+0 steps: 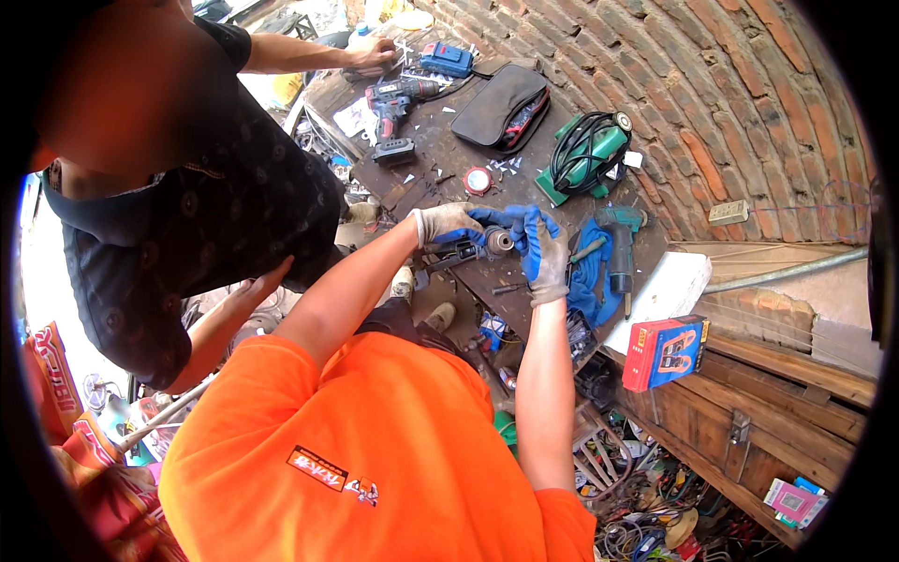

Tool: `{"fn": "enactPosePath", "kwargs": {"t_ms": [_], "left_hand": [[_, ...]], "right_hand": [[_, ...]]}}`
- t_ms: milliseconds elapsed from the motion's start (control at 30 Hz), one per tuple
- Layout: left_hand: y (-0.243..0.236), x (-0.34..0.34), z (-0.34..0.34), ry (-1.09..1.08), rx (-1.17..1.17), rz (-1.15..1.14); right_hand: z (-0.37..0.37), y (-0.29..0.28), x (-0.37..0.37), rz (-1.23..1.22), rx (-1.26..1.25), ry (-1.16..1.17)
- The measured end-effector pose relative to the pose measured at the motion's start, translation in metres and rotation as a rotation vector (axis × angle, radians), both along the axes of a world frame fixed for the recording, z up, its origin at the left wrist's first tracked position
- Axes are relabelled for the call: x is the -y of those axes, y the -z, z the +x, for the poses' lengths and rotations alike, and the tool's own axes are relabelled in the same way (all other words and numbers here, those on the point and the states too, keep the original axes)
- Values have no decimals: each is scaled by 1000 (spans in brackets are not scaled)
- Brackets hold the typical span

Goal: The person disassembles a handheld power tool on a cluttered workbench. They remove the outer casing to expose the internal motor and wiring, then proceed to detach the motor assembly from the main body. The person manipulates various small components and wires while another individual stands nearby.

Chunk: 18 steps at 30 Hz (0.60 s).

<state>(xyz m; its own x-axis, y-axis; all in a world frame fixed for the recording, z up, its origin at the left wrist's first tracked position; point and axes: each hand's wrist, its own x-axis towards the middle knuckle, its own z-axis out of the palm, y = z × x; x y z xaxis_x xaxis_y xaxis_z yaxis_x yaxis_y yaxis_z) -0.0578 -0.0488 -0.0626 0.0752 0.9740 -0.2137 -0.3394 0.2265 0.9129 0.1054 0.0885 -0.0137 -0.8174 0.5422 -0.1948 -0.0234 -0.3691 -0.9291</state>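
Observation:
My left hand, in a whitish glove with blue on the fingers, lies over a dark power drill at the front edge of the dark worktable. The drill's round metal chuck shows just below the blue fingers. Close beside it on the right, my gloved right hand has its fingers curled together, and whatever is in them is hidden. A blue cloth and a teal-and-black power tool with a long bit lie right of my right hand.
Another person stands at the left, one hand on the table. A red-and-black drill, black case, green corded tool and tape roll lie behind my hands. A red-and-blue box stands right; a brick wall rises behind.

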Motion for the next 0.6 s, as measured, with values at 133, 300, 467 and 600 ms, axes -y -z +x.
{"fn": "enactPosePath", "kwargs": {"t_ms": [133, 300, 467, 600], "left_hand": [[16, -6, -14, 26, -293, 147], [48, -24, -14, -40, -114, -167], [14, -32, -16, 32, -445, -206], [2, -34, -17, 56, -499, -223]], "right_hand": [[0, -11, 2, 123, 54, -37], [-6, -13, 8, 54, -68, 13], [-8, -4, 7, 20, -62, 106], [-10, 7, 0, -47, -33, 104]]}}
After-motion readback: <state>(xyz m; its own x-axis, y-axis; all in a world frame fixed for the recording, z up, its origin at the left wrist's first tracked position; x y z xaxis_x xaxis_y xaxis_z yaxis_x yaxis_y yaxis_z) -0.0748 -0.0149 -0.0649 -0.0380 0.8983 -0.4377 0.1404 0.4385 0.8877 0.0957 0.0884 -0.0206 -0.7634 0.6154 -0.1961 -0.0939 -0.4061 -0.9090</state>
